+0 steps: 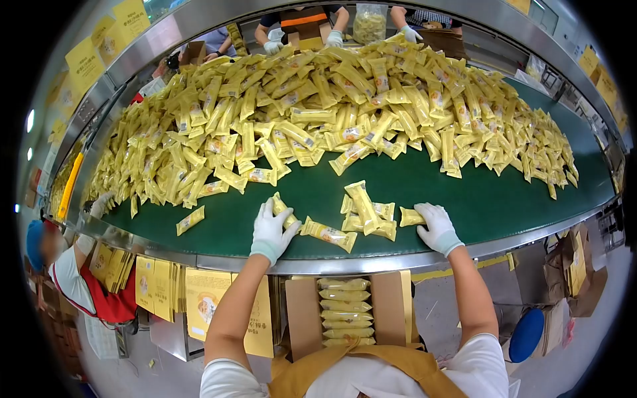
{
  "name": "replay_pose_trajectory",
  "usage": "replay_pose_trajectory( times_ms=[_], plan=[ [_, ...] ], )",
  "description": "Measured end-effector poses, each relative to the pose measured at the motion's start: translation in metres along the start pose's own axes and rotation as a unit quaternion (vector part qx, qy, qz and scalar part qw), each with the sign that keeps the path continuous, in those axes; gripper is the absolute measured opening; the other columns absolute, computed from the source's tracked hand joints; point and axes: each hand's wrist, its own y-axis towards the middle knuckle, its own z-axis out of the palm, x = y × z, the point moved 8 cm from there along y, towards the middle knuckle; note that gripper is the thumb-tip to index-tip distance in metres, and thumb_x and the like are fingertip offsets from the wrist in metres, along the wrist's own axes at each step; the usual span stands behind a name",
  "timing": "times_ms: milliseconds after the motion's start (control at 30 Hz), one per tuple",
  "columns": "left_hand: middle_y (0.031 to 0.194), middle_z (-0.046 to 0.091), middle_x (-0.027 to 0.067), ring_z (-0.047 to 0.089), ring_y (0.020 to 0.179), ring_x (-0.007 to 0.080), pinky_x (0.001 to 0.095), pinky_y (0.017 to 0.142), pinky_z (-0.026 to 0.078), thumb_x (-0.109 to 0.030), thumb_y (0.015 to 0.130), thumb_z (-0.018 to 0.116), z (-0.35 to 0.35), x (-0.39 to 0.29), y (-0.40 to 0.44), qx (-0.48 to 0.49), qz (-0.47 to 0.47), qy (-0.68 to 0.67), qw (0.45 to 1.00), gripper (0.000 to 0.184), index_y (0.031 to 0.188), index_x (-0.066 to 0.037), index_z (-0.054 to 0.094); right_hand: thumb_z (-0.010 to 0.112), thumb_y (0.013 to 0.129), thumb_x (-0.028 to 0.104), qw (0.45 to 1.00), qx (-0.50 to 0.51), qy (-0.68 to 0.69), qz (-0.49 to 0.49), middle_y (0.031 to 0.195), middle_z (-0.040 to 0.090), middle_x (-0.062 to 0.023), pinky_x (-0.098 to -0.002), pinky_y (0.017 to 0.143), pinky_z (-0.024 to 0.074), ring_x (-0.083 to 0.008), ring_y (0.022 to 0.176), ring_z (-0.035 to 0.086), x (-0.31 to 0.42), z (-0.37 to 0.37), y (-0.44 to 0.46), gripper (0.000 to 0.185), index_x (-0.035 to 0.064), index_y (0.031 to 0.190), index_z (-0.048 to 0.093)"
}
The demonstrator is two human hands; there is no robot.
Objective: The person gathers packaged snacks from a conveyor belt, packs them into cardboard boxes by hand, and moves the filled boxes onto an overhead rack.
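My left hand (269, 232), in a white glove, has its thumb and fingers around a yellow snack packet (284, 208) on the green belt. My right hand (438, 229), gloved too, grips the end of another yellow packet (411, 217). Between the hands lie a single packet (328, 234) and a small loose stack of packets (363, 211). Below the belt edge, in front of my body, an open cardboard box (304, 312) holds a neat row of packets (345, 306).
A large heap of yellow packets (318, 106) covers the far side of the green belt (305, 179). Metal rail (318, 266) runs along the near edge. Folded cartons (199, 302) stand at left below it, a blue stool (527, 335) at right. Co-workers' gloved hands (334, 38) are across the belt.
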Motion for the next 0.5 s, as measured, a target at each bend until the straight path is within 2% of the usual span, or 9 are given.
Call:
replay_pose_trajectory(
  times_ms=[100,133,167,233,267,333,367,433,500],
  plan=[
    [0.15,0.04,0.0309,0.048,0.132,0.0454,0.0472,0.107,0.044,-0.036,0.082,0.077,0.003,0.007,0.009,0.055,-0.188,-0.098,0.976,0.037,0.111,-0.013,0.071,0.064,0.088,0.015,0.992,0.02,-0.025,0.119,0.116,0.065,-0.0142,-0.0468,0.092,0.049,-0.0377,0.107,0.061,-0.006,-0.009,0.012,0.028,0.008,0.115,0.065],
    [0.152,0.039,0.0286,0.05,0.131,0.042,0.0448,0.105,0.047,-0.024,0.08,0.077,0.005,0.008,0.012,0.047,-0.197,-0.078,0.976,0.038,0.114,-0.011,0.066,0.062,0.091,0.014,0.993,-0.066,0.009,0.097,0.104,0.066,-0.014,-0.0448,0.084,0.0519,-0.0355,0.097,0.064,0.003,-0.024,0.019,0.021,0.0076,0.11,0.067],
    [0.152,0.039,0.0276,0.051,0.13,0.0423,0.0446,0.104,0.048,-0.019,0.079,0.076,0.008,0.012,0.013,0.027,-0.219,-0.1,0.97,0.044,0.12,-0.011,0.062,0.062,0.092,0.017,0.979,-0.168,0.095,0.061,0.097,0.064,-0.016,-0.0434,0.085,0.0519,-0.0348,0.094,0.064,0.017,-0.038,0.023,0.025,0.007,0.115,0.065],
    [0.153,0.038,0.0257,0.052,0.127,0.043,0.0443,0.103,0.049,-0.01,0.076,0.074,0.012,0.023,0.01,-0.011,-0.266,-0.14,0.954,0.056,0.13,-0.011,0.056,0.065,0.091,0.022,0.981,-0.129,0.105,0.102,0.101,0.064,-0.0158,-0.0445,0.086,0.0521,-0.0349,0.097,0.064,0.05,-0.043,0.042,0.032,0.0078,0.12,0.062],
    [0.143,0.05,0.023,0.056,0.122,0.0419,0.0435,0.103,0.049,-0.003,0.072,0.071,0.008,0.023,0.009,-0.036,-0.258,-0.103,0.96,0.078,0.145,-0.01,0.043,0.066,0.09,0.025,0.989,-0.088,0.028,0.116,0.105,0.064,-0.0157,-0.0449,0.086,0.0524,-0.035,0.099,0.064,0.06,-0.036,0.053,0.037,0.0086,0.123,0.061],
    [0.133,0.057,0.0218,0.057,0.12,0.0406,0.0429,0.104,0.048,-0.003,0.071,0.072,0.009,0.04,0.006,-0.004,-0.301,-0.119,0.946,0.084,0.148,-0.009,0.041,0.073,0.085,0.037,0.98,-0.023,-0.103,0.168,0.115,0.063,-0.0157,-0.0455,0.089,0.0527,-0.034,0.106,0.063,0.057,-0.02,0.063,0.055,0.0074,0.128,0.056],
    [0.128,0.061,0.0212,0.057,0.119,0.04,0.0426,0.105,0.047,-0.003,0.07,0.072,0.008,0.05,0.005,0.013,-0.322,-0.127,0.938,0.086,0.15,-0.008,0.04,0.074,0.083,0.04,0.97,0.016,-0.101,0.22,0.116,0.062,-0.0158,-0.0452,0.089,0.0528,-0.0336,0.106,0.063,0.048,-0.015,0.059,0.058,0.0065,0.127,0.057],
    [0.12,0.063,0.0193,0.059,0.115,0.0391,0.0421,0.102,0.049,-0.001,0.072,0.067,-0.008,0.053,-0.004,-0.055,-0.239,-0.139,0.959,0.076,0.146,-0.007,0.046,0.077,0.08,0.046,0.937,0.097,-0.096,0.322,0.116,0.061,-0.0162,-0.0444,0.09,0.0529,-0.0329,0.106,0.063,0.042,-0.016,0.04,0.064,0.0045,0.124,0.057],
    [0.119,0.063,0.0189,0.06,0.11,0.0396,0.043,0.1,0.048,0.002,0.07,0.063,-0.028,0.028,-0.005,-0.11,-0.065,-0.189,0.974,0.068,0.137,-0.006,0.057,0.082,0.075,0.047,0.939,0.099,-0.082,0.318,0.119,0.06,-0.0174,-0.044,0.091,0.0533,-0.034,0.108,0.062,0.03,0.0,0.021,0.066,0.0023,0.117,0.059]
  ],
)
